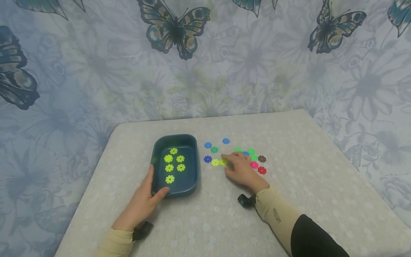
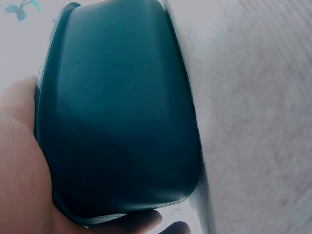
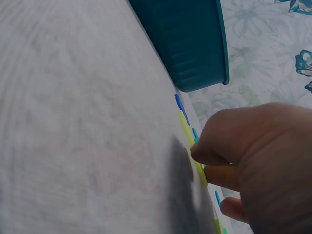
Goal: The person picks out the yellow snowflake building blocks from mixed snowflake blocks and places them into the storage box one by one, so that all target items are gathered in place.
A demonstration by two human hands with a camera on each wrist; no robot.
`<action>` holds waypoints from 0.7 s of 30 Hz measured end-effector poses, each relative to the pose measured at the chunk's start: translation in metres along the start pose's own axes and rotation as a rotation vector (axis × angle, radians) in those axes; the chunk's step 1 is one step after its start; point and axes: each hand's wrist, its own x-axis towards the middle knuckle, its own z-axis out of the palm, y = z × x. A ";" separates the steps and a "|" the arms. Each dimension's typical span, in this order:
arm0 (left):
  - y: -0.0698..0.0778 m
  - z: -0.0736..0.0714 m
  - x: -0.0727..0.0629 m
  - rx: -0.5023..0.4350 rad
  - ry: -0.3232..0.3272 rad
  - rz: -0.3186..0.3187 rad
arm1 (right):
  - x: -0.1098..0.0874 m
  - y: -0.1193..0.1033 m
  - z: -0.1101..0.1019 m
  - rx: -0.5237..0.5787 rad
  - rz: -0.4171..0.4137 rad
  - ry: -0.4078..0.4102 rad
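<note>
A dark teal tray [image 1: 196, 178] stands on the table, with several yellow snowflake discs [image 1: 170, 179] lying flat inside it. My left hand [image 1: 141, 205] holds its near left corner, thumb over the near rim and fingers along the left wall. In the left wrist view the tray's wall [image 2: 122, 107] fills the middle. To the right of the tray, my right hand [image 1: 241, 169] is low over loose discs, thumb and forefinger apart. Its fingertips are right at a yellow disc [image 1: 223, 162], which lies on the cloth; another yellow disc [image 1: 215, 162] lies just left of it.
Blue discs [image 1: 208, 145] and a green disc [image 1: 214, 150] lie beyond the right hand. More green discs [image 1: 251, 151], a pink disc [image 1: 254, 165], a red disc [image 1: 262, 170] and a brown disc [image 1: 262, 159] lie to its right. A pale patterned cloth [image 1: 321, 185] covers the table, against a butterfly-patterned backdrop.
</note>
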 end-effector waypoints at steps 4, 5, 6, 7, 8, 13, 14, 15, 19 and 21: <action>0.001 0.000 0.000 -0.005 0.002 0.003 | 0.000 -0.002 -0.002 -0.019 -0.053 0.017; 0.001 0.000 0.000 -0.005 0.003 0.003 | 0.000 -0.003 -0.002 -0.025 -0.073 0.022; 0.002 0.000 0.000 -0.004 0.004 0.005 | 0.000 -0.003 -0.003 -0.028 -0.093 0.021; 0.002 -0.001 0.000 -0.002 0.006 0.006 | 0.000 -0.004 -0.004 -0.027 -0.105 0.013; 0.002 -0.001 0.000 -0.001 0.006 0.005 | 0.000 -0.005 -0.004 -0.020 -0.109 -0.002; 0.002 0.000 0.000 0.001 0.008 0.005 | -0.001 -0.011 -0.007 0.057 -0.046 -0.104; 0.002 0.000 0.000 -0.001 0.007 0.004 | -0.001 -0.011 -0.007 0.070 -0.030 -0.117; 0.001 0.000 0.000 0.000 0.009 0.006 | -0.001 -0.011 -0.007 0.082 -0.017 -0.127; 0.001 0.000 -0.001 0.001 0.008 0.008 | -0.002 -0.011 -0.005 0.129 0.013 -0.150; 0.000 0.000 -0.001 0.005 0.009 0.007 | -0.003 -0.011 -0.004 0.149 0.018 -0.156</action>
